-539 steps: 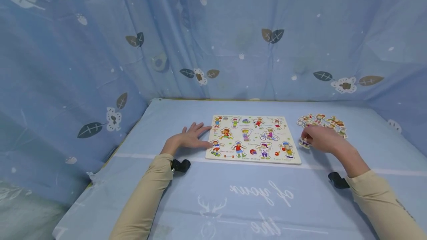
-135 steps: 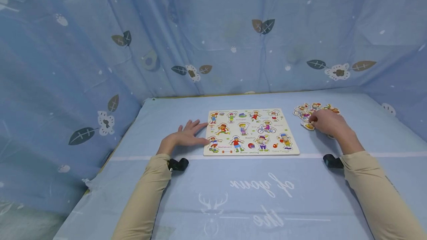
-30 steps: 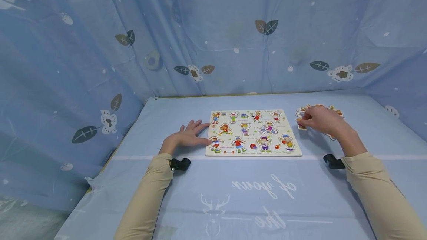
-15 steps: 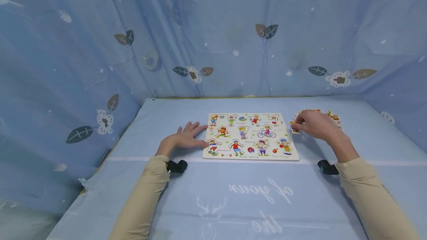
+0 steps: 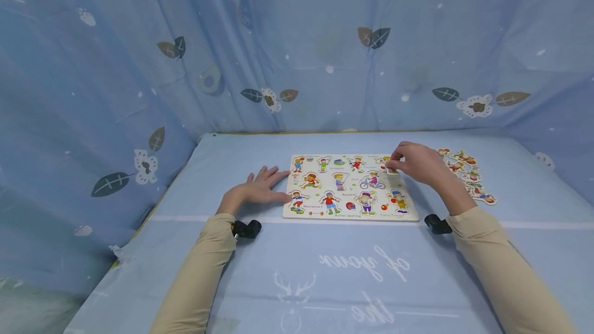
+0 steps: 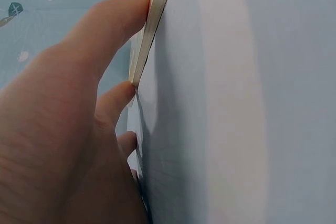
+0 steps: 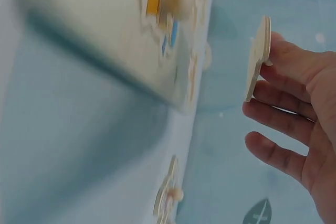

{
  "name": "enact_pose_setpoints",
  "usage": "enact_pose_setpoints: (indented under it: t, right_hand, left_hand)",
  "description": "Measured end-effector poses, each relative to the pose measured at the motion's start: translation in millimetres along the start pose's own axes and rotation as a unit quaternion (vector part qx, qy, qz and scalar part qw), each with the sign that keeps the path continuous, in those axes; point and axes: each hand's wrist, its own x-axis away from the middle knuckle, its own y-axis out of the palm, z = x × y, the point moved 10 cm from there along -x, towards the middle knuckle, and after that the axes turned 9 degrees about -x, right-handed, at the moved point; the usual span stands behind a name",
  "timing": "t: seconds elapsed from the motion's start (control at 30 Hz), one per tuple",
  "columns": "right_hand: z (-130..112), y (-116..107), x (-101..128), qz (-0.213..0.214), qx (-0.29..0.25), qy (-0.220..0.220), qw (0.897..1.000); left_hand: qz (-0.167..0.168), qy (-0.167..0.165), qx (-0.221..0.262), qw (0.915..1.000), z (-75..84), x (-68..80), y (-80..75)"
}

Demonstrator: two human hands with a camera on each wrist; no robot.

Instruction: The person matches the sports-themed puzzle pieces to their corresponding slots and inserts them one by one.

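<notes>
A wooden puzzle board (image 5: 349,187) printed with cartoon sports figures lies flat on the blue cloth. My left hand (image 5: 261,190) rests flat beside it, fingers straight, their tips against the board's left edge (image 6: 152,24). My right hand (image 5: 415,163) hovers over the board's upper right corner and pinches a small flat puzzle piece (image 7: 258,56) between thumb and fingers; in the head view the piece (image 5: 391,168) peeks out under the fingertips. The right wrist view is blurred, with the board (image 7: 157,35) passing beside the held piece.
Several loose figure pieces (image 5: 468,174) lie scattered on the cloth right of the board. Blue leaf-patterned curtains (image 5: 297,45) close in the back and both sides. A white line crosses the cloth (image 5: 325,272) just in front of the board.
My right hand has lifted a piece out of the loose pile and carried it left, over the board's upper right corner. The left hand has stayed at the board's left edge.
</notes>
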Motion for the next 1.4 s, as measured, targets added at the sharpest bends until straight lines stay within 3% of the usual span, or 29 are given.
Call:
enact_pose_setpoints:
  t: [0.37, 0.9, 1.17, 1.4]
  right_hand:
    - [-30.7, 26.3, -27.1, -0.046, -0.043, 0.004, 0.998]
    - [-45.3, 49.4, -37.1, -0.065, -0.034, 0.006, 0.997]
    - [-66.0, 64.2, -38.7, -0.103, -0.020, -0.009, 0.994]
    - [-84.2, 66.1, -45.3, -0.098, -0.017, -0.034, 0.994]
  left_hand:
    - [-0.002, -0.002, -0.001, 1.0000, -0.4, -1.0, -0.4]
    - [0.000, -0.009, -0.002, 1.0000, -3.5, -5.6, 4.0]
    - [-0.005, -0.010, 0.000, 0.9999, -2.6, -2.6, 3.1]
    - [-0.004, -0.010, -0.002, 0.9999, -1.1, -2.9, 2.1]
